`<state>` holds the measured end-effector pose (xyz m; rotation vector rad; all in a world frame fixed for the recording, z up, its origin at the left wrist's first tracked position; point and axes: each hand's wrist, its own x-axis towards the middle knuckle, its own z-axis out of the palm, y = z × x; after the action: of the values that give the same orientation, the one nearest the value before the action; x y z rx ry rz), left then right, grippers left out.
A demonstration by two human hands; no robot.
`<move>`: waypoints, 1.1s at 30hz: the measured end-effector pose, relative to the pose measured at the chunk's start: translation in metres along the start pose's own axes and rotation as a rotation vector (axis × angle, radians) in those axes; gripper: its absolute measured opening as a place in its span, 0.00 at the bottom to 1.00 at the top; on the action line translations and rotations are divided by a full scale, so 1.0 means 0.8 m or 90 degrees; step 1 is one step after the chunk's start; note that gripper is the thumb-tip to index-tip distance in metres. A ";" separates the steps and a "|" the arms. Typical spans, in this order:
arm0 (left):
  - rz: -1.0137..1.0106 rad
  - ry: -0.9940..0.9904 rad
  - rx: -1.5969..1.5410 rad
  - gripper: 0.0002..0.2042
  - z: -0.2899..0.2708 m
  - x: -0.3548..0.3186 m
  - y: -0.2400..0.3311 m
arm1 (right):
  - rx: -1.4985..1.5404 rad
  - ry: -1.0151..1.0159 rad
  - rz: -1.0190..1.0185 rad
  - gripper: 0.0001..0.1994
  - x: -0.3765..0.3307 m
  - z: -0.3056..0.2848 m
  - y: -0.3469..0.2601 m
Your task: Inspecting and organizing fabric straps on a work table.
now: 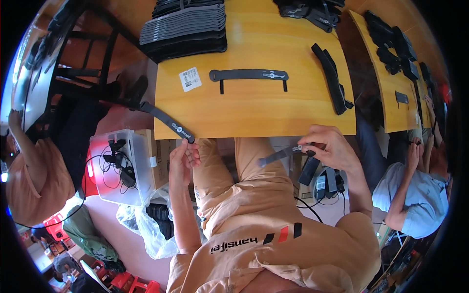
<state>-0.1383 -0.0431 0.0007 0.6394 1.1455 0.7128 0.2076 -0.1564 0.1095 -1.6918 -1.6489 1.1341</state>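
My left hand (184,158), in front of the yellow table's near left edge, pinches one end of a dark grey strap (168,122) with a white print. The strap slants up to the left, past the table's corner. My right hand (333,149) is closed on another dark grey strap (278,156), held over my lap below the table's edge; its free end points left and looks blurred. A third printed strap (249,74) lies flat across the table, just above two short black strips (222,87). A white label (190,79) sits to its left.
A tall stack of dark straps (183,31) stands at the table's (254,117) back left. Folded black straps (332,80) lie at the right, another bundle (312,12) behind. A clear bin (122,166) with cables stands lower left. Co-workers sit at both sides.
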 end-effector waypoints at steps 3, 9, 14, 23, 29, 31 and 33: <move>-0.023 0.015 0.044 0.20 -0.005 -0.003 0.005 | 0.028 -0.002 0.041 0.08 0.000 -0.002 0.000; 0.323 0.267 0.214 0.13 -0.004 -0.017 0.010 | -0.090 -0.006 0.001 0.12 0.001 -0.005 -0.010; 0.502 -0.109 0.354 0.10 0.141 -0.061 0.053 | 0.063 0.027 -0.122 0.14 0.026 0.017 -0.054; -0.009 -0.573 0.274 0.12 0.127 0.000 0.069 | 0.400 0.149 0.050 0.09 0.030 0.014 0.015; -0.153 -0.503 0.290 0.09 0.143 0.007 0.091 | 0.449 0.223 0.042 0.05 0.049 0.017 0.023; -0.191 -0.457 0.324 0.10 0.142 0.013 0.098 | 0.471 0.228 0.031 0.05 0.056 0.014 0.033; -0.192 -0.534 0.242 0.10 0.136 0.019 0.103 | 0.473 0.248 0.050 0.05 0.063 0.014 0.035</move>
<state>-0.0450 0.0103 0.0859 0.9390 0.5599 -0.0675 0.2090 -0.1133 0.0700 -1.3642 -0.7813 1.1627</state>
